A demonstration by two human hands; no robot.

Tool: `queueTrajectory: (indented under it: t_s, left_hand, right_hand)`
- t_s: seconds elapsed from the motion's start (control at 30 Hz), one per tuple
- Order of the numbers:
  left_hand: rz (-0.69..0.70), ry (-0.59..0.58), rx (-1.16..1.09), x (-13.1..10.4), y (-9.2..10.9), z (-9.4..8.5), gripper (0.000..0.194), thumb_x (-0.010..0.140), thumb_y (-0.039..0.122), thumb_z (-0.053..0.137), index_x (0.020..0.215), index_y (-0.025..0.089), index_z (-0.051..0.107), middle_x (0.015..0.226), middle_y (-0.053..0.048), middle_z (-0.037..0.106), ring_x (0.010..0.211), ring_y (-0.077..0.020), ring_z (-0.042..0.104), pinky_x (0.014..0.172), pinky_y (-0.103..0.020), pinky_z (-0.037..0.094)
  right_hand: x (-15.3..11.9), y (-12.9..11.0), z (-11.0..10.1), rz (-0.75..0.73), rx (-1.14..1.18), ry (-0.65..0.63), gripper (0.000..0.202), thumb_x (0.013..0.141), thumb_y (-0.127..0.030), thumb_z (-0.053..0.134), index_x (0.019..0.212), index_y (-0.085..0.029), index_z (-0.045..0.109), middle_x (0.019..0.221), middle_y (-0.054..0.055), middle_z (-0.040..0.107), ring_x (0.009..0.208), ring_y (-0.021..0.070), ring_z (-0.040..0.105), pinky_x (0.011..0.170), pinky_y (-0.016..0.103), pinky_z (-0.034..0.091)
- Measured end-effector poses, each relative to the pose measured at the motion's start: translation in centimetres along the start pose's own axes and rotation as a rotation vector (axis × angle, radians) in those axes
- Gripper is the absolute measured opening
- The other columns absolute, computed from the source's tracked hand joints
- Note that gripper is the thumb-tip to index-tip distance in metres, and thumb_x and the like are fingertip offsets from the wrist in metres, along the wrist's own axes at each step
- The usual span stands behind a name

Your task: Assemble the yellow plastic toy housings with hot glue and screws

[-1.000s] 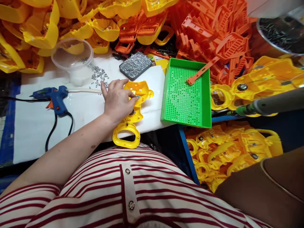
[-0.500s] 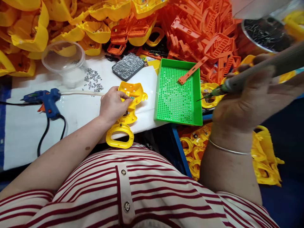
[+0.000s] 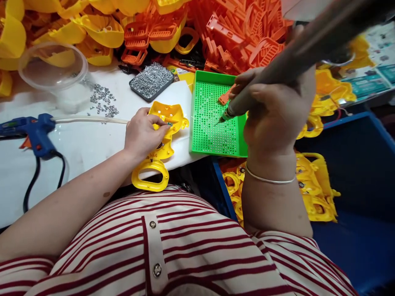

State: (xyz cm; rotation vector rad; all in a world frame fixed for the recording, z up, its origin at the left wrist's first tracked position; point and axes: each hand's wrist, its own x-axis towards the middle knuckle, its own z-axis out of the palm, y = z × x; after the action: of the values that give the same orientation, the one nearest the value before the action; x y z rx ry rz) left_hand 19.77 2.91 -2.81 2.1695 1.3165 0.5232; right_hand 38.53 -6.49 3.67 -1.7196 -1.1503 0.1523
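My left hand (image 3: 143, 133) is closed over a yellow plastic shell (image 3: 177, 117) lying hollow side up on the white table. Its thumb and finger pinch a small green circuit board (image 3: 169, 124) inside the shell. A yellow ring-shaped handle (image 3: 150, 176) extends from the shell towards my body. My right hand (image 3: 274, 111) is wrapped round a grey electric screwdriver (image 3: 262, 92), blurred by motion. The screwdriver's tip points down over a green perforated tray (image 3: 191, 123), whose holes show many small pale dots. An orange plastic strip (image 3: 226, 95) lies in the tray, partly behind my right hand.
A black dish of screws (image 3: 152, 82) and loose small metal parts (image 3: 103, 100) lie beside a clear plastic tub (image 3: 54, 70). A blue glue gun (image 3: 40, 133) rests at left. Orange parts (image 3: 234, 33) and yellow shells (image 3: 98, 35) pile up behind. A blue bin (image 3: 354, 164) holds yellow parts.
My right hand has swung the screwdriver left, from the right of the green tray to above it. My left hand keeps its pinch at the shell. The view has shifted rightward.
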Motion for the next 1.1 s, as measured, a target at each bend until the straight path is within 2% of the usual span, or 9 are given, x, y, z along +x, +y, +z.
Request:
queueTrajectory:
  t_s: [0.1, 0.2, 0.27, 0.37, 0.53, 0.63, 0.8, 0.93, 1.1]
  left_hand:
    - [-0.007, 0.001, -0.004, -0.1, 0.0, -0.1, 0.019, 0.075, 0.033, 0.068, 0.085, 0.017, 0.074, 0.111, -0.007, 0.062, 0.104, -0.0257, 0.063, 0.101, -0.045, 0.050]
    - [-0.004, 0.005, -0.001, 0.0, 0.0, 0.0, 0.018, 0.074, 0.033, 0.068, 0.083, 0.019, 0.074, 0.108, -0.006, 0.061, 0.101, -0.0245, 0.063, 0.099, -0.043, 0.051]
    - [-0.004, 0.011, -0.004, 0.0, -0.2, 0.1, 0.018, 0.073, 0.034, 0.069, 0.082, 0.019, 0.074, 0.106, -0.004, 0.061, 0.099, -0.0238, 0.063, 0.099, -0.044, 0.051]
    - [0.000, 0.029, -0.018, 0.0, -0.3, 0.3, 0.018, 0.072, 0.033, 0.070, 0.079, 0.017, 0.072, 0.106, -0.004, 0.061, 0.098, -0.0232, 0.062, 0.099, -0.044, 0.051]
    - [0.008, 0.045, -0.027, 0.0, -0.3, 0.3, 0.014, 0.070, 0.031, 0.070, 0.076, 0.018, 0.071, 0.104, -0.003, 0.062, 0.096, -0.0223, 0.062, 0.097, -0.043, 0.052]
    - [0.008, 0.041, -0.030, -0.1, -0.2, 0.2, 0.014, 0.070, 0.030, 0.071, 0.076, 0.018, 0.072, 0.105, -0.003, 0.062, 0.097, -0.0229, 0.062, 0.096, -0.044, 0.052]
    - [0.014, 0.050, -0.034, -0.1, -0.1, 0.2, 0.014, 0.070, 0.030, 0.070, 0.076, 0.017, 0.071, 0.104, -0.003, 0.062, 0.097, -0.0226, 0.062, 0.096, -0.043, 0.052]
    - [0.003, 0.048, -0.040, -0.1, -0.1, 0.2, 0.013, 0.071, 0.029, 0.071, 0.076, 0.017, 0.071, 0.102, -0.003, 0.062, 0.095, -0.0223, 0.062, 0.096, -0.044, 0.052]
    - [-0.030, 0.028, -0.025, -0.1, 0.3, 0.0, 0.014, 0.071, 0.029, 0.071, 0.076, 0.016, 0.071, 0.098, -0.003, 0.061, 0.095, -0.0230, 0.062, 0.095, -0.044, 0.051]
  right_hand:
    - [-1.1, 0.1, 0.7, -0.098, 0.238, 0.264, 0.023, 0.089, -0.013, 0.032, 0.104, -0.020, 0.047, 0.081, 0.005, 0.058, 0.063, 0.0137, 0.060, 0.060, 0.029, 0.050]
    - [-1.2, 0.8, 1.7, -0.114, 0.219, 0.442, 0.009, 0.096, -0.029, 0.041, 0.097, -0.023, 0.048, 0.064, -0.004, 0.042, 0.048, 0.0103, 0.048, 0.048, 0.026, 0.044]
    - [-1.0, 1.7, 2.6, -0.190, 0.275, 0.439, 0.025, 0.094, -0.047, 0.053, 0.103, -0.024, 0.052, 0.058, -0.007, 0.036, 0.042, 0.0086, 0.044, 0.044, 0.025, 0.042]
    - [-0.6, 3.5, 3.7, -0.296, 0.456, 0.385, 0.047, 0.085, -0.064, 0.060, 0.113, -0.028, 0.052, 0.059, -0.010, 0.043, 0.038, 0.0067, 0.046, 0.040, 0.023, 0.040]
    - [-0.4, 5.2, 4.5, -0.358, 0.613, 0.361, 0.042, 0.085, -0.056, 0.066, 0.111, -0.027, 0.051, 0.064, -0.010, 0.049, 0.037, 0.0048, 0.048, 0.036, 0.020, 0.037]
    - [-0.5, 5.5, 4.5, -0.348, 0.566, 0.354, 0.045, 0.085, -0.059, 0.064, 0.113, -0.027, 0.051, 0.065, -0.009, 0.049, 0.036, 0.0053, 0.047, 0.037, 0.021, 0.038]
    - [-0.7, 5.4, 4.3, -0.273, 0.448, 0.273, 0.054, 0.088, -0.066, 0.056, 0.125, -0.029, 0.050, 0.068, -0.005, 0.051, 0.047, 0.0119, 0.058, 0.047, 0.029, 0.049]
    - [-0.5, 4.8, 4.3, -0.399, 0.574, 0.333, 0.038, 0.083, -0.054, 0.070, 0.106, -0.027, 0.057, 0.063, -0.008, 0.053, 0.034, 0.0057, 0.045, 0.031, 0.021, 0.035]
    - [-0.2, 4.3, 4.2, -0.431, 0.552, 0.320, 0.035, 0.082, -0.056, 0.069, 0.100, -0.026, 0.061, 0.063, -0.008, 0.054, 0.033, 0.0031, 0.043, 0.032, 0.019, 0.035]
